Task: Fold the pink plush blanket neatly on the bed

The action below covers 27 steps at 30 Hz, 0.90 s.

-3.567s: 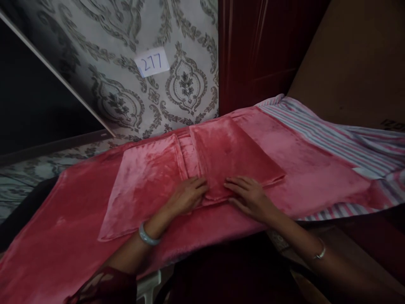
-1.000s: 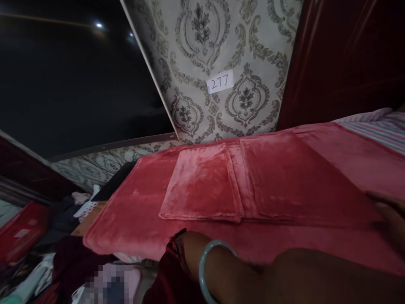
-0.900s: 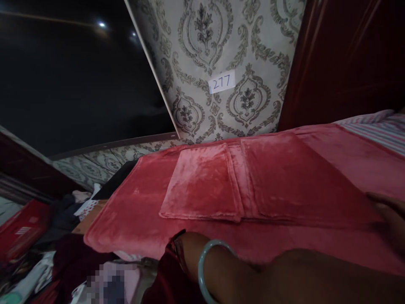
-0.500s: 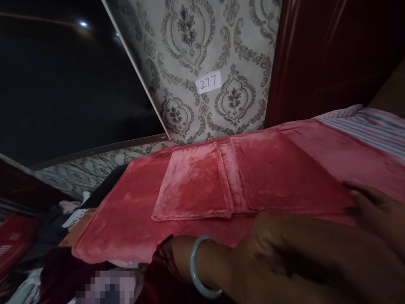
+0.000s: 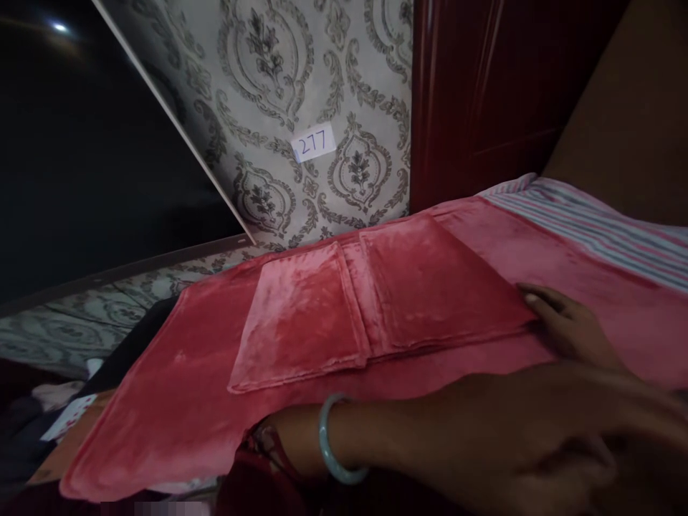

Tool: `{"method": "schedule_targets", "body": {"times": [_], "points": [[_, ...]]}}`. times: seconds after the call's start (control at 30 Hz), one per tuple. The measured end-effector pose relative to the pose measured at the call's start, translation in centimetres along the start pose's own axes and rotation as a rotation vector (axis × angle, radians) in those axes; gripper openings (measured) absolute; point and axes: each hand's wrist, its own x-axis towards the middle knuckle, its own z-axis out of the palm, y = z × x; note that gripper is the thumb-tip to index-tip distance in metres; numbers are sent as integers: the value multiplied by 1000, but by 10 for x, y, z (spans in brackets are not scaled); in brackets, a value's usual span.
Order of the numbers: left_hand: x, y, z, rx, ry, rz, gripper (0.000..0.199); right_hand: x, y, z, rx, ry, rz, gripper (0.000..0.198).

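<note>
Grip: right hand lies flat, fingers loose, fingertips touching the near right corner of the folded cloth; nothing's pinched. Left hand is blurry at the bottom right, so can't tell if it's clenched or slack. Pale bangle on that wrist.
Cloth: red plush, folded into two flaps, the lighter left flap overlapping the middle strip. It sits on a bigger red blanket.
Doing it well: I'd say keep the palm flat and slide along the near edge so the layers stay lined up rather than bunching.
Edges: blanket's front edge hangs just off the near side; wallpaper with the 277 tag is close behind.
Open room: bare blanket left of the flaps; striped sheet to the right.
</note>
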Motion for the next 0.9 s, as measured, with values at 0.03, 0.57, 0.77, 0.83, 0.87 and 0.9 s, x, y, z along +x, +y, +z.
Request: {"method": "schedule_targets", "body": {"times": [0.03, 0.57, 0.77, 0.83, 0.87, 0.9], "points": [[-3, 8, -2, 151, -17, 68, 47, 0, 0, 0, -6, -4, -9, 50], [-31, -177, -54, 892, 388, -627, 68, 19, -27, 1, 148, -286, 179, 64], [-42, -185, -49, 835, 365, -622, 65, 10, -32, 3, 489, -288, 263, 50], [-48, -180, -59, 793, 362, -562, 56, 7, -29, 3, 498, -299, 291, 42], [-54, -178, -67, 787, 384, -543, 51, 6, -26, 4, 502, -304, 302, 38], [-61, -177, -76, 792, 421, -546, 48, 4, -23, 4, 507, -308, 305, 33]]}}
